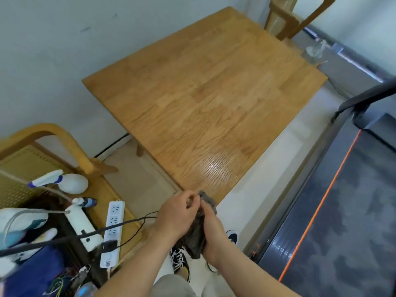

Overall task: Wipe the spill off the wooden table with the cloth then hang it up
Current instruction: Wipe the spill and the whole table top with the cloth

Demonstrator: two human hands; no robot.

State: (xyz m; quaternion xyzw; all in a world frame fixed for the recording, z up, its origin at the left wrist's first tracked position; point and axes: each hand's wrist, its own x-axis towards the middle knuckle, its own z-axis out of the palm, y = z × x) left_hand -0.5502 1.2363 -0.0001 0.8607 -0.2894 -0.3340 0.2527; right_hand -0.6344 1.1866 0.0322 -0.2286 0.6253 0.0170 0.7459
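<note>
The wooden table (205,99) fills the middle of the view, with a wet sheen (216,170) near its front corner. Just below that corner, off the table, both my hands hold a dark grey cloth (196,239) bunched between them. My left hand (177,213) pinches the cloth's upper end. My right hand (212,232) is wrapped around its lower part, and the rest of the cloth hangs down between my wrists.
A wooden chair (53,136) at the left carries a white spray bottle (62,182), a white power strip (112,230), cables and other clutter. Another chair (285,20) stands beyond the table. A treadmill (342,200) runs along the right. My shoes (180,260) are on the pale floor.
</note>
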